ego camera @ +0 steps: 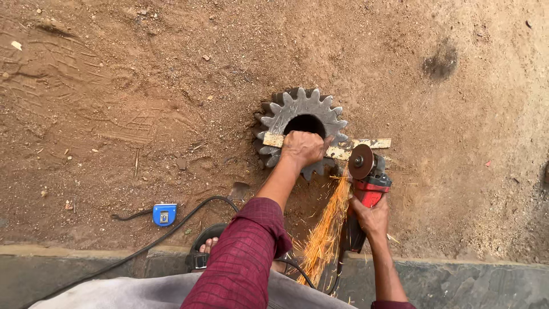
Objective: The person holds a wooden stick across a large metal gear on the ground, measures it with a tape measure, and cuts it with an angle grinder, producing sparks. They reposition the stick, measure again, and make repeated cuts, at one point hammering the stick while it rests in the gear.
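A large grey steel gear [299, 111] with a round centre hole lies flat on the dirt. Across it rests a flat pale metal strip [366, 143]. My left hand [303, 148] presses down on the strip over the gear, fingers closed on it. My right hand [370, 217] grips the body of a red angle grinder [366, 178]. Its disc [360, 161] meets the strip just right of the gear, and orange sparks [325, 229] spray back toward me.
A blue tape measure [164, 214] lies on the dirt at the left. A black power cable [171, 226] curves from it toward my sandalled foot [207, 247]. A stone kerb [457, 280] runs along the bottom edge. Bare brown earth surrounds the gear.
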